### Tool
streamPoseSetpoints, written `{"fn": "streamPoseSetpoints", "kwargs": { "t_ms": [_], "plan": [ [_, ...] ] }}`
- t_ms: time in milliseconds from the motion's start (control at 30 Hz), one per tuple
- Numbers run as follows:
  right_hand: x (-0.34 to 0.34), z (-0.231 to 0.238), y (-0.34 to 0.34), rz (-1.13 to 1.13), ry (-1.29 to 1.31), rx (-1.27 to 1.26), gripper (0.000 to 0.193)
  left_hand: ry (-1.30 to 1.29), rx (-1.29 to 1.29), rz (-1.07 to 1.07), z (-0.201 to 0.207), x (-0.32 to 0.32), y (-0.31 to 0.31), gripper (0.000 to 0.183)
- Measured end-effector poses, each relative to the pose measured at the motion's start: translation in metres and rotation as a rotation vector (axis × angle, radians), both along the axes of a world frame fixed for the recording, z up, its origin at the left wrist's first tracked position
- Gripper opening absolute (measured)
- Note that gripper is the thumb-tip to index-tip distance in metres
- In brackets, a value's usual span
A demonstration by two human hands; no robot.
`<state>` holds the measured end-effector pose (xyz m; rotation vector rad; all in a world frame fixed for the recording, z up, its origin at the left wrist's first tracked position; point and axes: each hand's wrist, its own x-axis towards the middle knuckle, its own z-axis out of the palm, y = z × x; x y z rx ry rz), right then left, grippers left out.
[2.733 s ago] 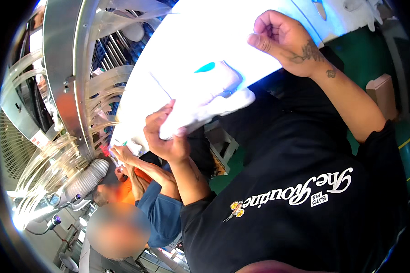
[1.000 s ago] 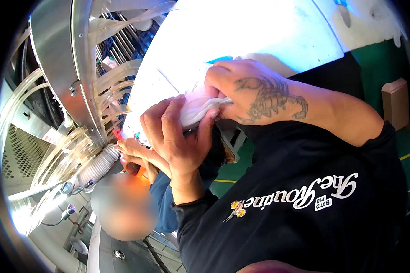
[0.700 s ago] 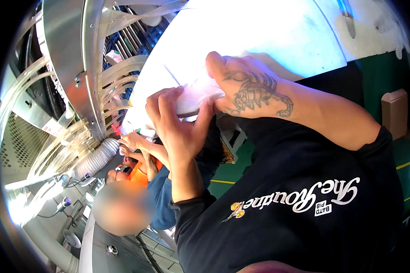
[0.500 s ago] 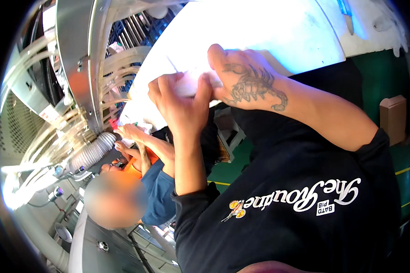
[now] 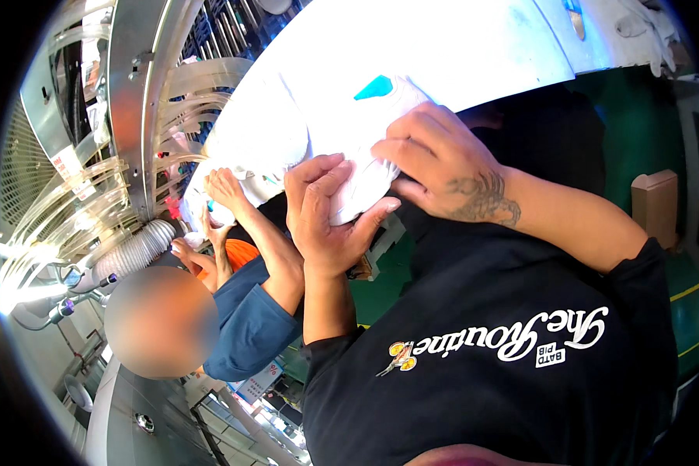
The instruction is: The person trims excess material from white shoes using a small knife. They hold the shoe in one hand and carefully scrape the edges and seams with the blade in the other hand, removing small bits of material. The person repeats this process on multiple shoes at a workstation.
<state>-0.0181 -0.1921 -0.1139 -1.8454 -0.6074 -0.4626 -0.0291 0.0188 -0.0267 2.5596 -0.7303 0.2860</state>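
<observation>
A white, shoe-like piece (image 5: 365,180) with a turquoise patch (image 5: 374,88) is gripped between two bare hands at the near edge of a brightly lit white table (image 5: 466,46); glare hides whether it rests on the surface. The left hand (image 5: 326,213) clasps its lower end, fingers over the top and thumb along the body-side edge. The right hand (image 5: 439,163), tattooed at the back, has curled fingers pressed on its side, the thumb tucked beneath. A narrow gap separates the two hands.

Beyond them, the tabletop lies open upward and to the right, as far as a blue-handled tool (image 5: 573,17) and white gloves (image 5: 646,33) near the far right. The table's edge slants up past the right wrist, with green floor (image 5: 633,116) and a cardboard box (image 5: 654,210) beyond it. Room is tighter at left, where a co-worker's hands (image 5: 224,188) work along the same table, near clear tubes (image 5: 202,78) and a metal panel (image 5: 132,101).
</observation>
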Motion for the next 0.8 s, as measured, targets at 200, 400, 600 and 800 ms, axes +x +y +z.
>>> {"fn": "streamPoseSetpoints", "kwargs": {
  "t_ms": [200, 400, 600, 800],
  "plan": [
    [-0.026, -0.001, 0.016, 0.002, 0.010, 0.149, 0.038, -0.023, 0.027, 0.005, 0.002, -0.005, -0.009, 0.069],
    [-0.016, 0.003, 0.011, 0.003, 0.013, 0.122, 0.024, 0.046, 0.115, 0.053, 0.016, -0.005, -0.017, 0.075],
    [0.005, -0.002, 0.022, -0.009, -0.060, 0.091, 0.017, 0.070, 0.114, 0.258, 0.013, -0.019, -0.027, 0.073],
    [0.011, 0.003, 0.025, -0.009, -0.061, 0.010, 0.014, 0.052, 0.019, 0.269, -0.008, -0.020, -0.013, 0.061]
  ]
}}
